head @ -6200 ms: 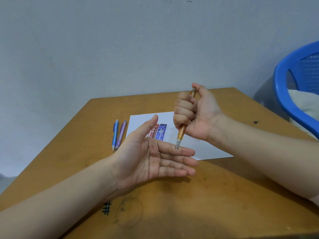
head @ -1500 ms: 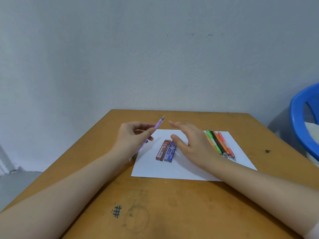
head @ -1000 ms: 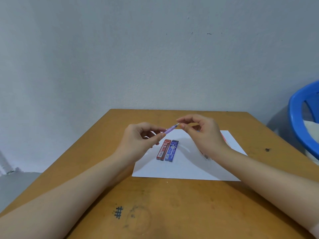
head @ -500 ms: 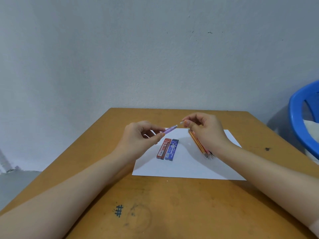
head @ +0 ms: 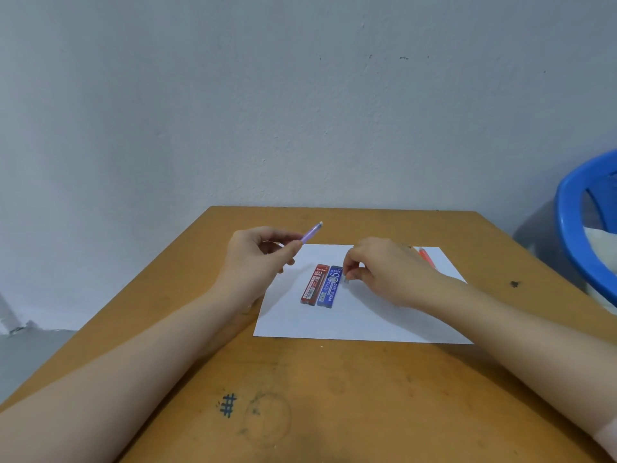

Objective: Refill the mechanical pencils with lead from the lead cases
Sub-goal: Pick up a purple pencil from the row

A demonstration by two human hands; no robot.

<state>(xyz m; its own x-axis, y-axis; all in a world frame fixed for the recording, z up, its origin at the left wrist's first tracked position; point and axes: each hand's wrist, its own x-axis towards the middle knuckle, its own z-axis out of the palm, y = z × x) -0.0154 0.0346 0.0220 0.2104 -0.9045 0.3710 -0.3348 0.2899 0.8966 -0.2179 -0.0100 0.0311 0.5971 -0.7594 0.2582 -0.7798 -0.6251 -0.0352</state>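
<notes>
Plain study corner, probably in a home, as I view it through the head camera. A worn wooden table with an ink doodle abuts a bare pale wall. A paper sheet and lead cases lie on it. Blue plastic rim at right.
</notes>
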